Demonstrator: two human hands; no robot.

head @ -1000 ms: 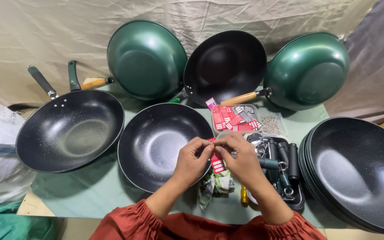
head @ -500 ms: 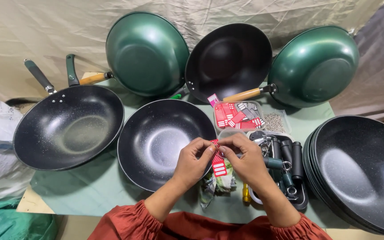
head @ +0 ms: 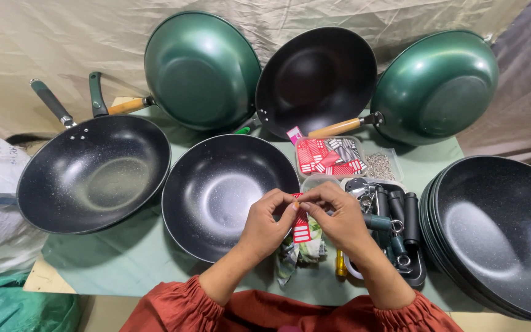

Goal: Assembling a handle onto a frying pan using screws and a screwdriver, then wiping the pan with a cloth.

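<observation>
Both hands had crept a bit lower over the handleless black wok [head: 228,193]. The left hand [head: 268,224] and right hand [head: 338,218] were pinching the same red tag [head: 301,222] by its top, fingertips closed tight, so it looked like fiddly tag prep.

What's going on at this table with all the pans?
A person in rust-red sleeves holds a small red tag between both hands, left hand and right hand pinching its top above the green-covered table. Just beside them sits a handleless black pan. A tray of more red tags and a tray of dark handles lie near the right hand. Green and black pans lean against the backdrop, and black pans are stacked at right.
</observation>
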